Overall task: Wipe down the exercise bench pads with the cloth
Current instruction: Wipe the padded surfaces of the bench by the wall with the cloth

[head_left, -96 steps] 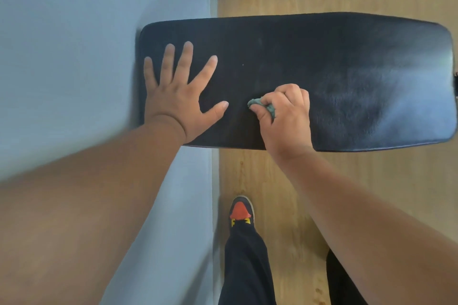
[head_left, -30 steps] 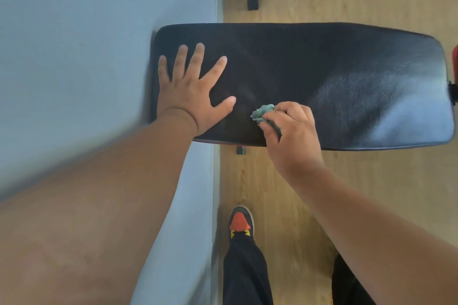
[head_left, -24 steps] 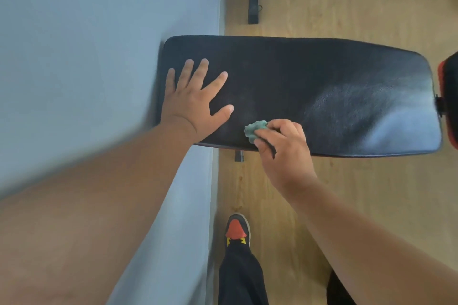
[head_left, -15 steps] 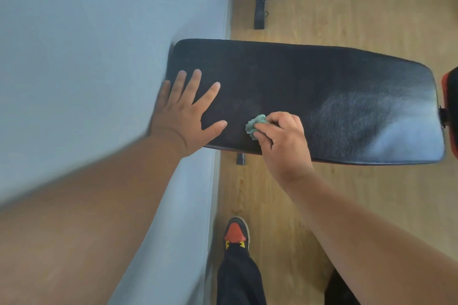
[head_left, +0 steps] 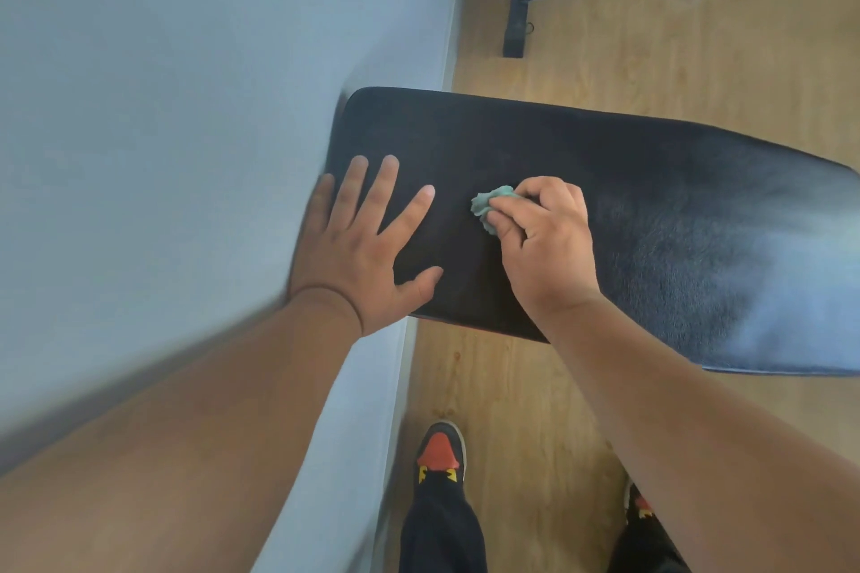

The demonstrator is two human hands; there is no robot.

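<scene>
A long black bench pad (head_left: 651,209) lies across the middle of the view, its left end against the wall. My left hand (head_left: 367,247) lies flat on the pad's left end with the fingers spread. My right hand (head_left: 544,242) grips a small bunched green cloth (head_left: 488,202) and holds it down on the pad just right of my left hand. Only the cloth's left tip shows beyond my fingers.
A grey-blue wall (head_left: 186,130) fills the left side. The floor is light wood (head_left: 535,409). A black bench frame foot (head_left: 519,0) stands on the floor beyond the pad. My shoe (head_left: 440,456) is on the floor below the pad's near edge.
My right hand has carried the cloth from the pad's near edge up toward its middle. My left hand has slid a little toward the left end. The view has tilted and shifted.
</scene>
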